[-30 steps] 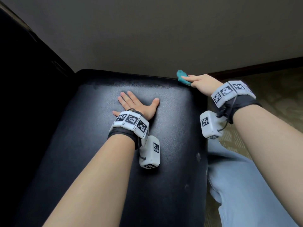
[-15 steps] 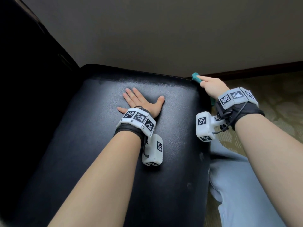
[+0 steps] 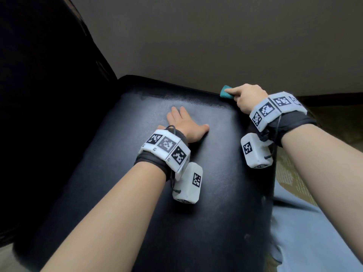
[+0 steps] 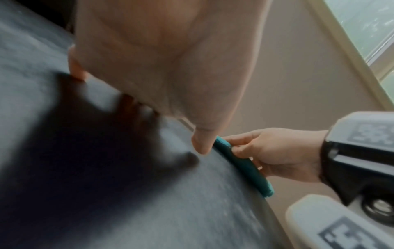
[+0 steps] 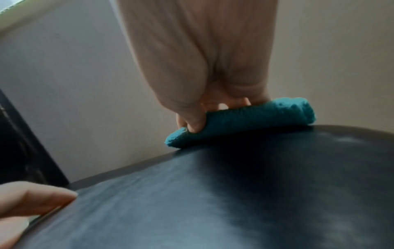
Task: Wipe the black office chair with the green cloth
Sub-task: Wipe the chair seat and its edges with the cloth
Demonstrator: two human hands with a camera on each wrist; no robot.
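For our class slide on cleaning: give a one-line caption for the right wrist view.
Right hand grips the folded green cloth against the far edge of the black chair seat.

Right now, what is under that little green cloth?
The green cloth, gripped by the right hand, lies on the far edge of the black chair seat. Only black upholstery shows around it; the patch right beneath is covered, so I cannot see it.
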